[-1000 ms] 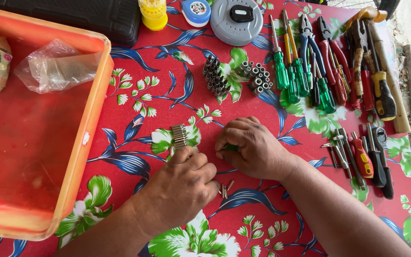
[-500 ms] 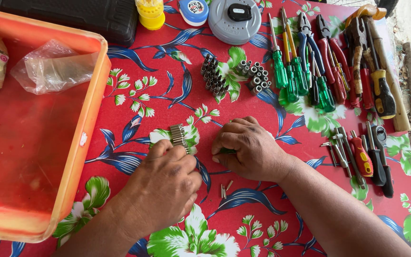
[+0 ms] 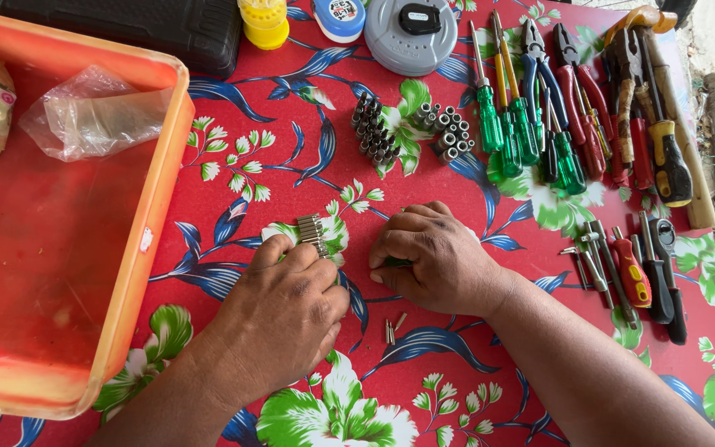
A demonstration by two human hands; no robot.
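My left hand lies knuckles up on the red flowered tablecloth, its fingertips touching a short row of small metal screwdriver bits. My right hand is curled palm down beside it, covering something small and green that I cannot make out. A few loose bits lie between and below the hands. Farther back stand two clusters of dark bits and sockets.
An orange plastic tray with a crumpled clear bag fills the left. Green-handled screwdrivers, pliers and more tools line the right. A grey round case, yellow jar and black case sit at the back.
My left hand slid forward so its fingertips now meet the row of bits. The right hand stayed put.
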